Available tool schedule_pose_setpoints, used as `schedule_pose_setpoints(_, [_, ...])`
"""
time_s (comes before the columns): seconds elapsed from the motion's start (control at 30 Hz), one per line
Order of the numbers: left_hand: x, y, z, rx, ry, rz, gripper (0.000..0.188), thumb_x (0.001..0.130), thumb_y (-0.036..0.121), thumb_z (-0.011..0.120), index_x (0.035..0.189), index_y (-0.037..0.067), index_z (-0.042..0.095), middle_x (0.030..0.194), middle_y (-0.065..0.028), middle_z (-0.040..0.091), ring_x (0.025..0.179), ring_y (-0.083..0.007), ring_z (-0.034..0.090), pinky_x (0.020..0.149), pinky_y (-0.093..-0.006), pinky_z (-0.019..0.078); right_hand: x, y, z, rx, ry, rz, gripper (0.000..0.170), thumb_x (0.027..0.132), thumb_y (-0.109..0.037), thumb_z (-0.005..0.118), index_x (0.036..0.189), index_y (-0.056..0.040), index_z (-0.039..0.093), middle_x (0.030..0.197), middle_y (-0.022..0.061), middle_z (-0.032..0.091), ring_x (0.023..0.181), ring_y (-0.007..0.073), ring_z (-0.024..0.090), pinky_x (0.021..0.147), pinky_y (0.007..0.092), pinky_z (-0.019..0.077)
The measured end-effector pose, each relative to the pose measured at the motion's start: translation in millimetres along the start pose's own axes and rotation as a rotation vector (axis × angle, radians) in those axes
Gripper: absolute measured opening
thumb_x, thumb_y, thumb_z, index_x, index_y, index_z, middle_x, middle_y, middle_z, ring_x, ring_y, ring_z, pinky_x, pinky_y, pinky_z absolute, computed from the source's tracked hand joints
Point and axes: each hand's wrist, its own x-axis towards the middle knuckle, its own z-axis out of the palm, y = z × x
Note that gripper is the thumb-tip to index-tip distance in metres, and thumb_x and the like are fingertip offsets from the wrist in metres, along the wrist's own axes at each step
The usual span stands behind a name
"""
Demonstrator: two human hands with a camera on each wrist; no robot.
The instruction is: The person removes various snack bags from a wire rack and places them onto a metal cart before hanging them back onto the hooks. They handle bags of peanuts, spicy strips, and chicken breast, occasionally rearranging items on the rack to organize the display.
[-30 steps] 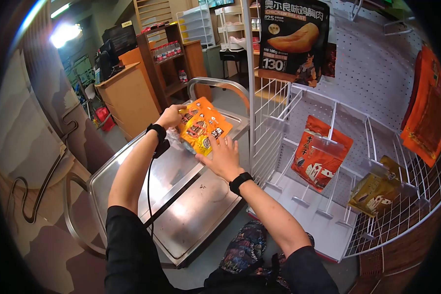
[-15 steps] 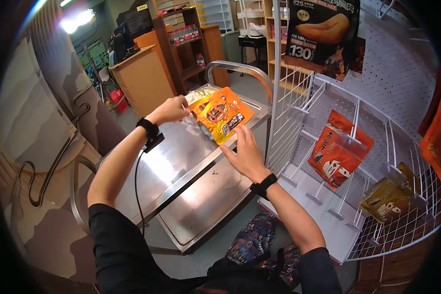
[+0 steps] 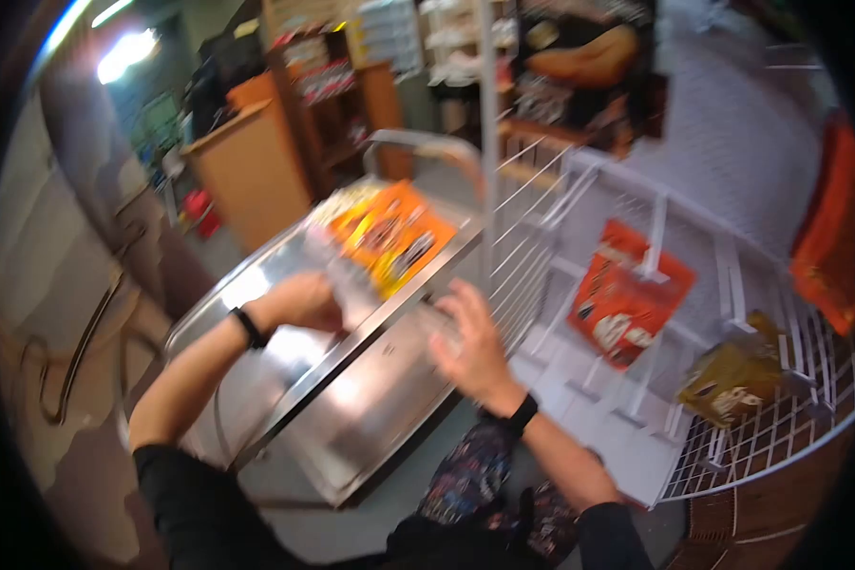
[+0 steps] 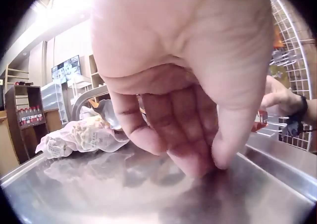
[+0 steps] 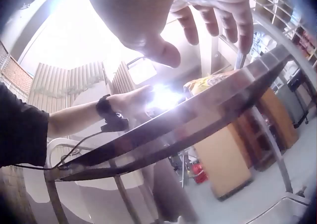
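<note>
An orange and yellow snack pouch (image 3: 389,237) lies at the far end of the metal cart's top tray (image 3: 266,275), next to a clear plastic bag (image 4: 86,137) with pale contents. My left hand (image 3: 299,302) is low over the tray, nearer me than the pouch. Its fingers (image 4: 185,159) bend down, fingertips close over the metal, with nothing visible between them and the thumb. Off the cart's near edge, my right hand (image 3: 467,342) hangs in the air with its fingers loosely spread and holds nothing. The pouch is apart from both hands.
Right of the cart stands a white wire display rack (image 3: 532,247). A red pouch (image 3: 627,294) and an olive pouch (image 3: 731,370) hang there on hooks. The cart has a lower shelf (image 3: 370,380). Behind it stand a wooden cabinet (image 3: 256,161) and a shelf with bottles (image 3: 328,85).
My left hand has left the pouch and come back toward me over the tray. The pouch now lies on the cart; my right hand has drawn away from it. The head view has shifted.
</note>
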Motion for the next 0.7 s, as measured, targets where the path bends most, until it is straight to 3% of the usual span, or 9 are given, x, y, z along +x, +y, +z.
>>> schedule_pose_setpoints(0.03, [0.9, -0.7, 1.8, 0.09, 0.022, 0.095, 0.019, 0.075, 0.034, 0.068, 0.073, 0.016, 0.073, 0.066, -0.0108, 0.064, 0.062, -0.0296, 0.062, 0.058, -0.0391, 0.0498, -2.3, 1.7, -3.5, -0.024, 0.018, -0.015, 0.039, 0.078, -0.012, 0.063, 0.115, -0.0037, 0.051, 0.134, 0.0205, 0.04, 0.125, 0.038, 0.041, 0.105, 0.0423, 0.0353])
schedule_pose_setpoints(0.17, [-5.5, 30.0, -15.5, 0.211, -0.068, -0.067, 0.014, 0.071, 0.028, 0.065, 0.073, 0.015, 0.07, 0.069, -0.0079, 0.066, 0.065, -0.0274, 0.063, 0.059, -0.0383, 0.0492, 1.8, -13.3, -45.3, -0.012, 0.047, 0.004, 0.039, 0.08, -0.013, 0.064, 0.116, -0.0062, 0.052, 0.135, 0.0197, 0.04, 0.125, 0.0381, 0.042, 0.103, 0.042, 0.038])
schedule_pose_setpoints(0.27, [-4.2, 33.3, -37.1, 0.02, -0.005, 0.009, 0.017, 0.073, 0.029, 0.066, 0.079, 0.014, 0.072, 0.074, -0.0052, 0.069, 0.068, -0.0237, 0.066, 0.062, -0.035, 0.0507, 7.3, -28.7, -84.3, 0.046, 0.086, -0.026, 0.031, 0.079, -0.012, 0.065, 0.108, -0.0052, 0.056, 0.134, 0.02, 0.042, 0.122, 0.039, 0.045, 0.101, 0.0426, 0.039])
schedule_pose_setpoints(0.37, [4.6, 60.5, -56.1, -0.303, -0.107, 0.069, 0.012, 0.079, 0.024, 0.069, 0.081, 0.013, 0.072, 0.075, -0.0015, 0.07, 0.067, -0.0166, 0.066, 0.065, -0.0289, 0.0518, 27.3, -47.4, -131.1, -0.072, 0.17, -0.114, 0.03, 0.078, -0.013, 0.065, 0.106, -0.0047, 0.056, 0.131, 0.0196, 0.045, 0.121, 0.0387, 0.047, 0.101, 0.0426, 0.0392])
schedule_pose_setpoints(0.43, [12.0, 74.1, -50.5, -0.244, -0.171, 0.196, 0.012, 0.081, 0.02, 0.065, 0.087, 0.011, 0.071, 0.078, -0.0041, 0.07, 0.069, -0.0195, 0.066, 0.066, -0.0302, 0.0518, 54.8, -49.3, -163.8, -0.103, 0.282, -0.127, 0.03, 0.076, -0.014, 0.066, 0.104, -0.0048, 0.056, 0.124, 0.0186, 0.051, 0.116, 0.0347, 0.05, 0.097, 0.0404, 0.0419])
schedule_pose_setpoints(0.53, [19.1, 75.0, -16.5, -0.245, -0.149, 0.223, 0.015, 0.078, 0.013, 0.062, 0.091, 0.007, 0.068, 0.082, -0.0096, 0.069, 0.076, -0.0257, 0.067, 0.07, -0.0349, 0.0523, 108.1, -47.5, -211.5, 0.01, 0.377, -0.047, 0.032, 0.074, -0.014, 0.067, 0.102, -0.0025, 0.057, 0.114, 0.0165, 0.056, 0.103, 0.0262, 0.056, 0.084, 0.0386, 0.0472])
schedule_pose_setpoints(0.6, [16.8, 81.2, -11.6, -0.233, -0.169, 0.226, 0.014, 0.078, 0.014, 0.062, 0.09, 0.007, 0.068, 0.081, -0.0095, 0.069, 0.075, -0.0262, 0.067, 0.069, -0.0354, 0.0523, 141.7, -14.9, -236.2, -0.004, 0.416, 0.083, 0.035, 0.074, -0.016, 0.068, 0.103, -0.0007, 0.057, 0.105, 0.0144, 0.058, 0.094, 0.023, 0.056, 0.077, 0.0375, 0.0481])
schedule_pose_setpoints(0.7, [13.3, 82.4, -4.7, -0.209, -0.142, 0.245, 0.016, 0.084, 0.023, 0.06, 0.086, 0.009, 0.067, 0.076, -0.0117, 0.067, 0.07, -0.0318, 0.064, 0.066, -0.0395, 0.0517, 164.3, 18.4, -258.4, -0.249, 0.505, 0.064, 0.042, 0.072, -0.017, 0.071, 0.105, 0.0027, 0.055, 0.099, 0.0148, 0.059, 0.089, 0.0257, 0.058, 0.079, 0.0363, 0.0484])
